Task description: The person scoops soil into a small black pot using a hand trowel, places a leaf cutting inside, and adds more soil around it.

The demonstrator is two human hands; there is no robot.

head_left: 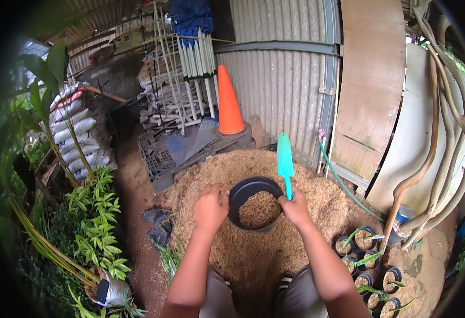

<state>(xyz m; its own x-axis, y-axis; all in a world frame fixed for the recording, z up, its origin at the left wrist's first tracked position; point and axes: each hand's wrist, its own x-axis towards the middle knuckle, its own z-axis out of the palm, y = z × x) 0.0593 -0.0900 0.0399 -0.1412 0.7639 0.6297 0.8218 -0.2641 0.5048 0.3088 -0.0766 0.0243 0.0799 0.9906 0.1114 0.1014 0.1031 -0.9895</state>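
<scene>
A round black plant pot (pixel 247 186), partly filled with light brown wood shavings (pixel 260 210), sits on or just above a large heap of the same shavings. My right hand (pixel 295 208) is closed round the handle of a teal hand trowel (pixel 284 159), its blade pointing up and away from me. That hand's thumb side meets the pot's right rim. At the pot's left rim is my left hand (pixel 211 208), its fingers loosely bent and the thumb apart, with nothing seen in it. Whether it touches the pot is hard to tell.
Behind the heap (pixel 206 169) stands an orange traffic cone (pixel 230 103) beside black plastic grating. Several small potted plants (pixel 370 259) stand at the lower right, near a green hose (pixel 344 185). Leafy plants (pixel 97 222) and stacked white sacks (pixel 81 130) line the left.
</scene>
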